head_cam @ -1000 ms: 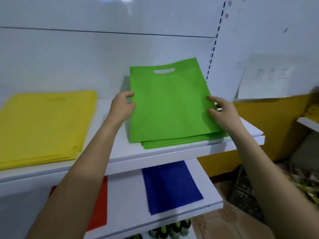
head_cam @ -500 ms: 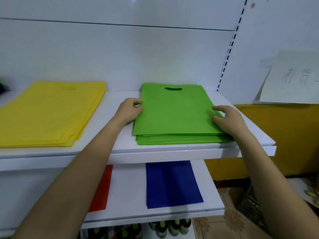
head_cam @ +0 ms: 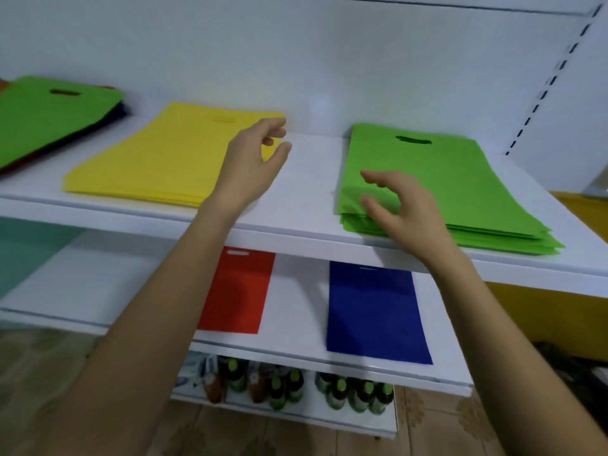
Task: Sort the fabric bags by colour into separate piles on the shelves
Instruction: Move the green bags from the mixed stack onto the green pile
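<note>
Empty & loosely spread, our left hand [head_cam: 250, 162] hung by the yellow pile [head_cam: 158, 159], right hand [head_cam: 406, 209] over near-left corner of the green pile [head_cam: 460, 185], which a careless brush could've skewed.

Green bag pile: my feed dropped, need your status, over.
Left hand open above upper shelf; right hand open over green bag pile, both empty. Pile lies flat, shelf's right end. Mixed stack far left, green on top. Nothing blocking.

On the upper shelf [head_cam: 312, 192], three bag piles [head_cam: 171, 159] side by side — two bags [head_cam: 375, 311] below, bottles [head_cam: 345, 393] lowest
</note>
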{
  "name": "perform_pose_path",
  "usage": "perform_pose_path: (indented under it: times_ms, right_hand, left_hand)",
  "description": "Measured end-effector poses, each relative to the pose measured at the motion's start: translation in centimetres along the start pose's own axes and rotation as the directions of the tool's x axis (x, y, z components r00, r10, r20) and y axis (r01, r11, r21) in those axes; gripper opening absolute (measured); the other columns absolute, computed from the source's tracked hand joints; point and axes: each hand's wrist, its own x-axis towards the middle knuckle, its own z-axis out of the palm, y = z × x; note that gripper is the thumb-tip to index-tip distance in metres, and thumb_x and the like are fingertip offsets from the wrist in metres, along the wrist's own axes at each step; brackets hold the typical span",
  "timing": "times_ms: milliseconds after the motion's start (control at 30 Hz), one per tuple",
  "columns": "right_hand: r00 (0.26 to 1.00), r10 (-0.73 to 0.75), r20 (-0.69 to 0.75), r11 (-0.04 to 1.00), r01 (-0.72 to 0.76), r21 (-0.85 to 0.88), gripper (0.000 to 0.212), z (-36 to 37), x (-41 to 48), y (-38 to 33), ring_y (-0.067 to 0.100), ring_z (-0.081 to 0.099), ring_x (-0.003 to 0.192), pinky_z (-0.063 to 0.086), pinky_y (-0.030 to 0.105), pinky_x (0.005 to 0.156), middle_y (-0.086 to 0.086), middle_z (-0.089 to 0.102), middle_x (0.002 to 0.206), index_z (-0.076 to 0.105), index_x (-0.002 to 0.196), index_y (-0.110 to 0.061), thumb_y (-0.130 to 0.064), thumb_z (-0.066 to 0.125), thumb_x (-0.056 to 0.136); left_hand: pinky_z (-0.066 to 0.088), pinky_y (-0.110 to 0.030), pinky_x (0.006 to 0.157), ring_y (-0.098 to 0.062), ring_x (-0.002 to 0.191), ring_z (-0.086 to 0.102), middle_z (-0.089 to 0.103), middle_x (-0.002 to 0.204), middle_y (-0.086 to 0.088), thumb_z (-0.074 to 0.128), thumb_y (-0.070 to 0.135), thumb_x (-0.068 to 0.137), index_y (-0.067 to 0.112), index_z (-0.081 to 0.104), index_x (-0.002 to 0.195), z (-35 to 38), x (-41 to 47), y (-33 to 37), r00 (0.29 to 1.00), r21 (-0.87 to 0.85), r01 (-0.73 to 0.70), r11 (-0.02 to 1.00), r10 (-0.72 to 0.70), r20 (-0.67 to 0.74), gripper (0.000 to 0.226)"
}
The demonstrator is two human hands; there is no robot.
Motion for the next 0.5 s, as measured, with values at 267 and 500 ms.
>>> perform_pose_path:
  times_ms: [267, 500]
  right_hand:
    - [0.986, -0.167, 0.011, 0.976, 0.164, 0.144, 0.041, 9.3, 1.1, -10.0, 0.011, 0.052, 0.087, 0.033, 0.013, 0.082, -0.001, 0.062, 0.102, 0.060, 0.118, -0.010, -0.033, 0.053, 0.085]
    - [0.978, -0.188, 0.091, 0.950, 0.157, 0.269, 0.041, 19.6, -0.7, -20.8, 0.006, 0.047, 0.088, 0.032, 0.013, 0.077, -0.003, 0.059, 0.103, 0.057, 0.123, -0.013, -0.032, 0.053, 0.087]
  left_hand:
    - [0.037, -0.018, 0.078, -0.014, 0.092, 0.055, 0.062, 0.108, 0.000, 0.051, 0.029, 0.085, 0.009, 0.053, 0.124, -11.7, -5.4, -6.0, 0.991, 0.075, 0.071, 0.995, -0.062, -0.119, 0.044]
    - [0.034, -0.013, 0.072, -0.015, 0.086, 0.054, 0.063, 0.104, -0.011, 0.053, 0.022, 0.087, 0.004, 0.055, 0.121, -22.9, -13.0, -14.2, 0.974, 0.143, 0.181, 0.973, -0.157, -0.164, 0.038]
